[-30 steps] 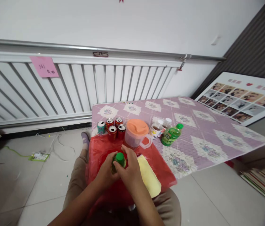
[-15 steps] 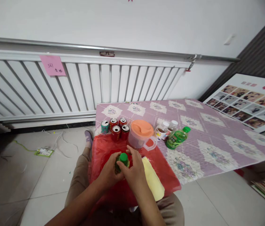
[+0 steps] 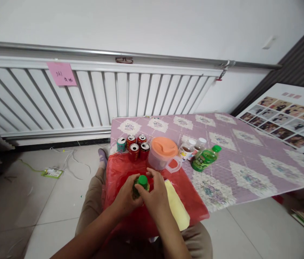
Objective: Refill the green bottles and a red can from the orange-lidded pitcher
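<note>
A small bottle with a green cap [image 3: 142,181] stands upright over a red plastic sheet [image 3: 192,201]. My left hand [image 3: 126,196] wraps around its body from the left. My right hand [image 3: 155,196] closes on it from the right, fingers at the cap. A folded yellow cloth [image 3: 177,208] lies just right of my right hand.
Behind my hands stand several drink cans [image 3: 135,145], a clear jug with an orange lid [image 3: 162,154], two small white-capped bottles [image 3: 193,148] and a green bottle lying on its side [image 3: 205,158], all on a purple patterned cover [image 3: 238,158]. A white radiator [image 3: 92,97] runs along the wall.
My hands stay on the green-capped bottle with only small finger shifts at the cap. The view has drifted a little to the left.
</note>
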A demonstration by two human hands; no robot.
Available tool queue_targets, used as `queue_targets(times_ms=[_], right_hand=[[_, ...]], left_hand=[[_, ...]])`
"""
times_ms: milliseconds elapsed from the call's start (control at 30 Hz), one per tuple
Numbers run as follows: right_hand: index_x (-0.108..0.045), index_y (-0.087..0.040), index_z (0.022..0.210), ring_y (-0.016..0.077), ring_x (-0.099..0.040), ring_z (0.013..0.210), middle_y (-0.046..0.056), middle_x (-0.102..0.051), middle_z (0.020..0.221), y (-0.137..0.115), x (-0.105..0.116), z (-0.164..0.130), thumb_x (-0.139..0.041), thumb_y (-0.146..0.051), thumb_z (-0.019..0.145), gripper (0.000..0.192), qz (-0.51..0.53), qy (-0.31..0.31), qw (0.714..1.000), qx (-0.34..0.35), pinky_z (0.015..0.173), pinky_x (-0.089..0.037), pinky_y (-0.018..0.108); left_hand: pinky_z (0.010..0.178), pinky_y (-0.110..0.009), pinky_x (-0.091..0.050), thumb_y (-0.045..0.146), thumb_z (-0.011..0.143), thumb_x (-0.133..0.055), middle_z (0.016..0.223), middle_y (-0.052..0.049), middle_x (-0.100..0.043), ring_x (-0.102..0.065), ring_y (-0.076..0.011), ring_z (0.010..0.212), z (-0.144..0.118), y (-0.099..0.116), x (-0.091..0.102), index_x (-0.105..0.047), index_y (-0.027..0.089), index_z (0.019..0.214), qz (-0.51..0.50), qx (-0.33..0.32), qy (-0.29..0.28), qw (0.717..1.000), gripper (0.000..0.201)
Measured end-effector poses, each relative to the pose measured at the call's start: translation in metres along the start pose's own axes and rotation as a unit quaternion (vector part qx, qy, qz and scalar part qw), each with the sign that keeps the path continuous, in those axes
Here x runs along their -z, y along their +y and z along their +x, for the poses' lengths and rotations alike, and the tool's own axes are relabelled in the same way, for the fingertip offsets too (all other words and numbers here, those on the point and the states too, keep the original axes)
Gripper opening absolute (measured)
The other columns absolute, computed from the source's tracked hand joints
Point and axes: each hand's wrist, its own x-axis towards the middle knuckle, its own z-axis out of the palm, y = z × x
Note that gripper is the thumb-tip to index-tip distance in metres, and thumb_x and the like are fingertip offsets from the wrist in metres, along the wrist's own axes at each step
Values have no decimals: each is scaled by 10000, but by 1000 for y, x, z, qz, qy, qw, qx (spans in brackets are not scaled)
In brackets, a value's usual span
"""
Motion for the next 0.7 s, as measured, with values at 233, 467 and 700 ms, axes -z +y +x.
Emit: queue_targets(times_ms=[233, 467, 700], right_hand=[[-658, -232, 1043, 213, -618, 972, 59, -665, 1022, -8, 8, 5, -624, -204, 806, 241, 58, 9, 997, 48, 877, -507, 376], [-635, -230, 1200, 194, -625, 915, 77, -662, 1084, 8, 26, 6, -599, -382, 874, 361, 134, 57, 986, -80, 806, -519, 343], [-729, -218, 1054, 220, -631, 968, 79, -683, 1043, 49, 46, -2, -650, -459, 821, 344, 147, 93, 974, -143, 864, -497, 373]], left_hand=[[1047, -440, -471, 174, 743, -685, 1301, -124, -571, -573, -260, 1202, 0, 1, 0, -445, 192, 1327, -2, -1, -6, 1000, 632], [1100, -481, -436, 161, 712, -702, 1346, -140, -548, -543, -283, 1263, -1, 3, 0, -446, 177, 1333, 16, 37, -3, 999, 672], [1097, -480, -444, 160, 689, -716, 1343, -136, -561, -554, -286, 1258, -2, 3, 1, -467, 179, 1324, 17, 50, 0, 999, 682]])
